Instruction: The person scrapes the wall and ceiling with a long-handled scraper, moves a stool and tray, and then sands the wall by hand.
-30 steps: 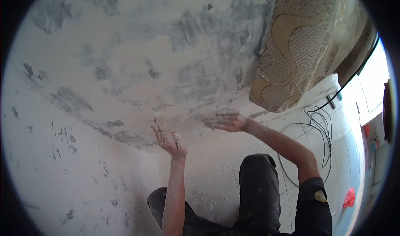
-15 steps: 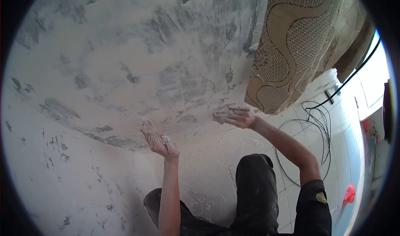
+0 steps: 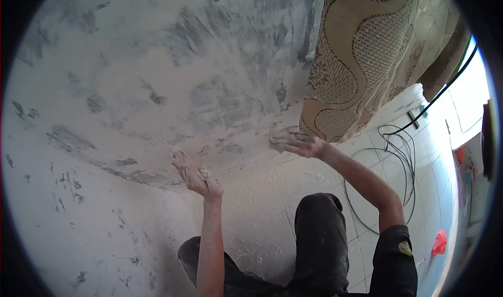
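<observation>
Wall [image 3: 152, 71]: off-white, upright, dusty, patchy grey smears and dark scuffs, heaviest toward the upper part. Thin grey piece [image 3: 274, 145]: flat against wall low down, mostly covered by right hand [image 3: 298, 142].

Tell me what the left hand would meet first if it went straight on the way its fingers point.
Most likely the patchy white-and-grey wall, straight beyond the fingertips of the left hand. Nothing else shows between them, though this one view leaves the gap's depth unclear.
</observation>
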`<state>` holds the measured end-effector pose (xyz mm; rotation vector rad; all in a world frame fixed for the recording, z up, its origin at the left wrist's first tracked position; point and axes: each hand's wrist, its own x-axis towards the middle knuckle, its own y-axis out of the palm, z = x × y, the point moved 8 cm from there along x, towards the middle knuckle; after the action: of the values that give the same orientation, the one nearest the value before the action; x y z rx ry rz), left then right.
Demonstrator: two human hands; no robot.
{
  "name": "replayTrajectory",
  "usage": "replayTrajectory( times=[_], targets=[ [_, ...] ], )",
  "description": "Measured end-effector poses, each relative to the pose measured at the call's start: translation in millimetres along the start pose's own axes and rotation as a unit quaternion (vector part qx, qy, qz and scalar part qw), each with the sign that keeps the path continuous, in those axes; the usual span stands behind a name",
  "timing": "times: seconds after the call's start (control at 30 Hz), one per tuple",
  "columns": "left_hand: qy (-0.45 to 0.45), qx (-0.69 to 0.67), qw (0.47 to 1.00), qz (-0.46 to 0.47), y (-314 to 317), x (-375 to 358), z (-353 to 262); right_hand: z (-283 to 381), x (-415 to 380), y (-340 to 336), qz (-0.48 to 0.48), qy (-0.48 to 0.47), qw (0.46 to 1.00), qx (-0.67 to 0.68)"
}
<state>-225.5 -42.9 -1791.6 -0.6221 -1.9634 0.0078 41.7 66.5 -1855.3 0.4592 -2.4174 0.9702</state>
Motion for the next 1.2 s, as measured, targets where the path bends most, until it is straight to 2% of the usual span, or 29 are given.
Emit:
replayTrajectory(
  times=[0.03, 0.1, 0.13, 0.17, 0.2, 0.23, 0.27, 0.3, 0.33, 0.37, 0.4, 0.43, 0.47, 0.5, 0.63, 0.73, 0.77, 0.8, 0.87, 0.9, 1.03, 1.17, 1.2],
  targets=[
    [0.002, 0.0, 1.0, -0.004, -1, 1, 0, -3, -3, 2, -0.003, -0.002, 1.0, -0.003],
    [0.0, -0.009, 1.0, 0.009, -2, 1, -3, -15, 9, -18, 0.007, 0.012, 0.994, 0.108],
    [-0.001, -0.009, 1.0, 0.011, 0, 1, -2, -22, 20, -32, 0.009, 0.013, 0.994, 0.11],
    [-0.009, -0.014, 1.0, -0.006, 0, 0, -1, -47, 38, -40, 0.049, 0.124, 0.962, 0.24],
    [-0.016, -0.018, 0.999, -0.022, 0, -1, 0, -68, 56, -44, 0.089, 0.233, 0.898, 0.363],
    [-0.019, -0.017, 0.999, -0.021, 3, -1, 0, -85, 71, -44, 0.124, 0.333, 0.807, 0.472],
    [-0.018, -0.026, 0.999, -0.033, 3, 0, -2, -93, 78, -41, 0.156, 0.422, 0.69, 0.566],
    [-0.018, -0.035, 0.998, -0.044, 1, 0, -3, -88, 73, -33, 0.183, 0.499, 0.552, 0.642],
    [-0.018, -0.033, 0.998, -0.044, 0, -1, -4, -82, 40, -13, 0.183, 0.499, 0.551, 0.644],
    [-0.018, -0.019, 0.999, -0.04, 0, -1, -5, -69, 40, -1, 0.168, 0.417, 0.695, 0.561],
    [-0.017, -0.004, 0.999, -0.039, 0, 1, -6, -57, 27, 3, 0.146, 0.319, 0.817, 0.458],
    [-0.013, -0.004, 0.999, -0.047, -2, 2, -7, -38, 13, 7, 0.117, 0.21, 0.91, 0.338],
    [-0.016, 0.001, 0.999, -0.042, -1, 1, -6, -13, -13, 8, 0.084, 0.096, 0.971, 0.204],
    [-0.02, 0.006, 0.999, -0.036, 0, 1, -6, 5, -37, 22, 0.049, -0.019, 0.997, 0.062],
    [-0.02, -0.009, 0.999, -0.032, -1, 2, -4, -61, 53, -32, -0.015, 0.036, 0.998, 0.04],
    [-0.016, 0.007, 0.999, -0.032, -1, 3, -5, -134, 88, -90, -0.067, 0.094, 0.993, 0.026],
    [-0.016, 0.017, 0.999, -0.027, -1, 2, -4, -139, 116, -110, -0.086, 0.11, 0.99, 0.018],
    [-0.015, 0.026, 0.999, -0.023, -1, 2, -3, -123, 112, -100, -0.086, 0.106, 0.99, 0.014],
    [-0.021, 0.02, 0.999, -0.023, -2, 1, -1, -101, 97, -67, -0.071, 0.225, 0.939, 0.25],
    [-0.028, 0.018, 0.999, -0.018, -2, 1, 0, -104, 98, -68, -0.072, 0.217, 0.942, 0.245],
    [-0.022, 0.013, 0.999, -0.022, -3, 5, 1, -163, 87, -98, -0.217, 0.4, 0.833, 0.314],
    [-0.04, -0.001, 0.999, -0.015, -4, -5, 5, -178, 57, -108, -0.312, 0.574, 0.65, 0.387],
    [-0.033, -0.001, 0.999, -0.023, -2, -1, 5, -177, 61, -108, -0.313, 0.57, 0.654, 0.387]
  ],
)
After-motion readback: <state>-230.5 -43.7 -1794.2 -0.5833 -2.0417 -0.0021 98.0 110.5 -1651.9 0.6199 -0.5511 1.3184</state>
